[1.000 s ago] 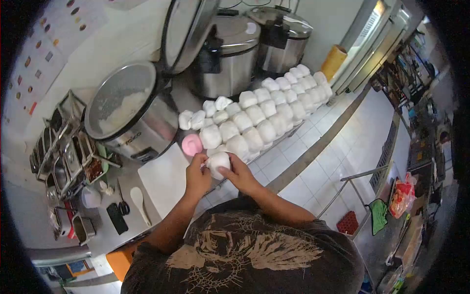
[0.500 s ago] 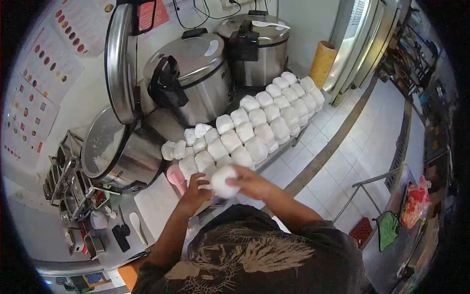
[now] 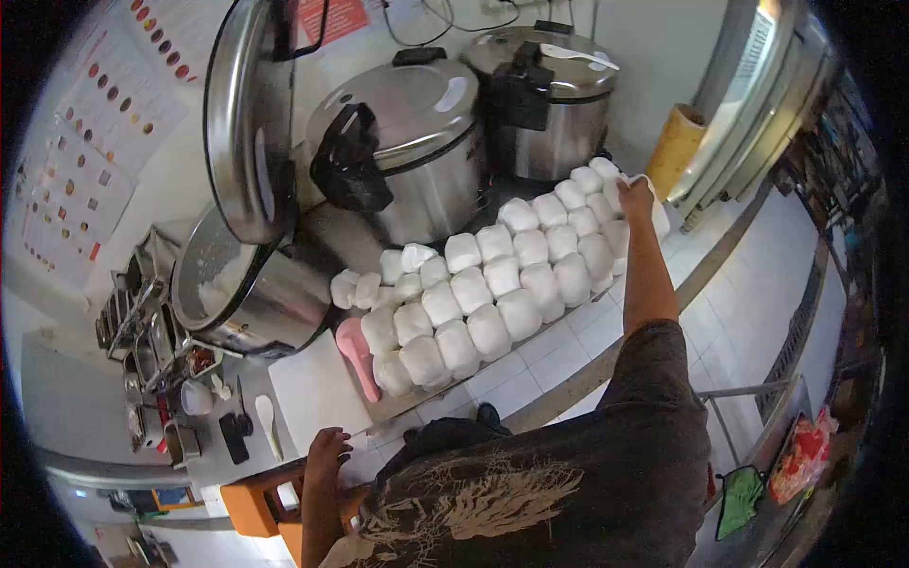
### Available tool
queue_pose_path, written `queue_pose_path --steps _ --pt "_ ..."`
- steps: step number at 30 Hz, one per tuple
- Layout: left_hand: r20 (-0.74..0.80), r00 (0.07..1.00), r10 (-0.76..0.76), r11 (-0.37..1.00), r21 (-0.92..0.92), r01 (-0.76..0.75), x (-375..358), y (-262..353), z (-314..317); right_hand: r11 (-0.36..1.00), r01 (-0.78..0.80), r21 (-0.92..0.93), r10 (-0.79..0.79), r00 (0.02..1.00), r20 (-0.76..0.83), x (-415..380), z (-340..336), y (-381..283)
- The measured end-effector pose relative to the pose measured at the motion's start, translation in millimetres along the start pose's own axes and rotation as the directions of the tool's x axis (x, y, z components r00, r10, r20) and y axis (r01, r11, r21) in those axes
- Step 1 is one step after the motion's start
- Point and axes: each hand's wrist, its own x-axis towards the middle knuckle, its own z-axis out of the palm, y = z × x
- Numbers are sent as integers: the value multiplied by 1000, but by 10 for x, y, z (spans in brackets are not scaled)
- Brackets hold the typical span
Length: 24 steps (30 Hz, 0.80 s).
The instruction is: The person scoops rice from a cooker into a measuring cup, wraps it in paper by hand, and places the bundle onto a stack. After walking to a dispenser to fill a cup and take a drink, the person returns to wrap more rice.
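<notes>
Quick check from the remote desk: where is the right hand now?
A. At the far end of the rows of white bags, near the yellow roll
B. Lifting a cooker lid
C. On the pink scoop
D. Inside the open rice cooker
A: the right hand is stretched out to the far end of the white bags, beside the yellow roll.

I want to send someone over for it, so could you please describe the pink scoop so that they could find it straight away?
Start at the open rice cooker with its lid raised, at the left of the counter. Just in front of it the rows of white wrapped bundles begin, beside a white board. The pink scoop lies between board and bundles, the only pink thing there.
</notes>
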Motion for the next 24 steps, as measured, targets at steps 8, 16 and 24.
queue_pose_path --steps 8,16,24 --pt "-109 994 -26 994 -111 14 9 -731 -550 879 388 -277 -436 889 -138 -728 -381 -842" --pt "-490 624 609 637 771 -16 1046 -1326 -1526 613 116 781 -787 176 592 -4695 -124 -2827" --pt "-616 762 197 578 701 417 1543 -724 -2170 570 719 399 -415 -167 894 -5834 847 -3510"
